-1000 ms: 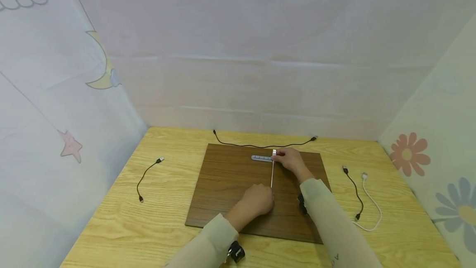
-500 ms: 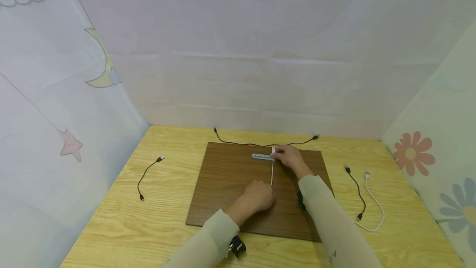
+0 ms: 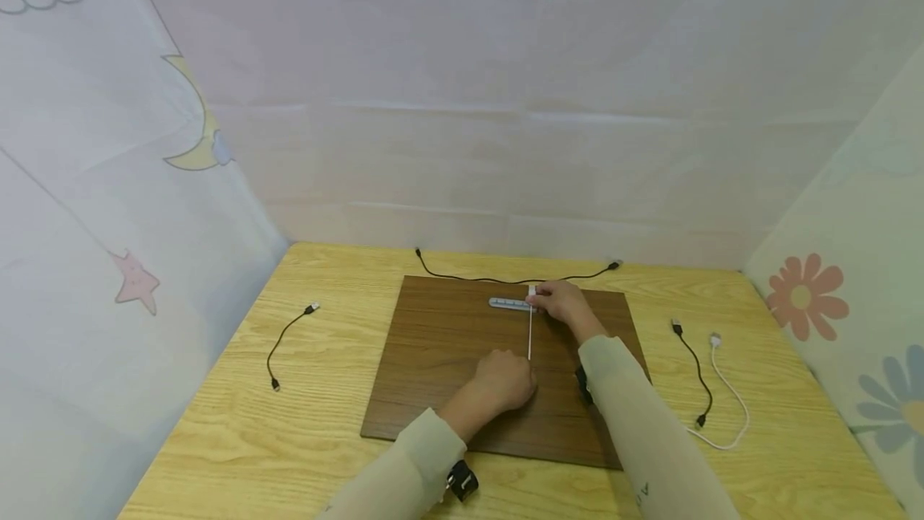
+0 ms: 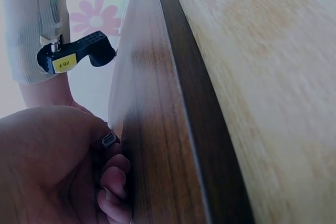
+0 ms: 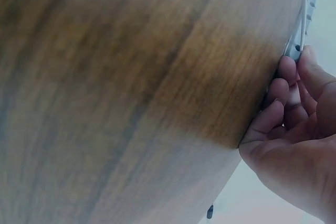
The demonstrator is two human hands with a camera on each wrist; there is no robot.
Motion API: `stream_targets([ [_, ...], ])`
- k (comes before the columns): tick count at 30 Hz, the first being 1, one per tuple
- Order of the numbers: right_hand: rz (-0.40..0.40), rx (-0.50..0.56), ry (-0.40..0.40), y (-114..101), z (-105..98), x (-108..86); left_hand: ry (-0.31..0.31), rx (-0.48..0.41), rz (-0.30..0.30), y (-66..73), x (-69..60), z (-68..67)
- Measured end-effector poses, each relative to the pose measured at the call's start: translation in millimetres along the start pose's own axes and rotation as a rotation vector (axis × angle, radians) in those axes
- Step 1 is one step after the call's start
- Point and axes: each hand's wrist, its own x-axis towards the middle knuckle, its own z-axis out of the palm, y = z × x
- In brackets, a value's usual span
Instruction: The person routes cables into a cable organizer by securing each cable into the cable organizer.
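Note:
A white USB cable (image 3: 530, 333) runs straight between my two hands above a dark wooden board (image 3: 433, 359). My right hand (image 3: 565, 305) pinches it just below its white USB plug (image 3: 532, 290), at the right end of a grey slotted cable holder (image 3: 509, 304). Whether the cable sits in a slot is hidden by the fingers. My left hand (image 3: 504, 380) grips the cable's lower end near the middle of the board. In the left wrist view the small connector (image 4: 108, 140) pokes out between thumb and curled fingers. The right wrist view shows the holder (image 5: 295, 51) against my right fingertips.
A black cable (image 3: 498, 281) lies along the board's back edge. Another short black cable (image 3: 277, 343) is on the table (image 3: 216, 440) at left. To the right lie a black cable (image 3: 695, 367) and a white cable (image 3: 736, 404). Patterned cloth walls stand behind and beside.
The white plug's metal end, visible a second ago, now shows mainly as plain white at the holder. Both hands keep almost the same place and grip; the head view has shifted slightly.

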Motion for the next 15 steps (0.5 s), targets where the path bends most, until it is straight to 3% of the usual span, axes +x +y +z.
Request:
stream_targets([
  [15, 0.117, 0.059, -0.032, -2.6, -0.5, 2.5, -0.013, -0.03, -0.005, -0.6, 1.7, 0.3],
])
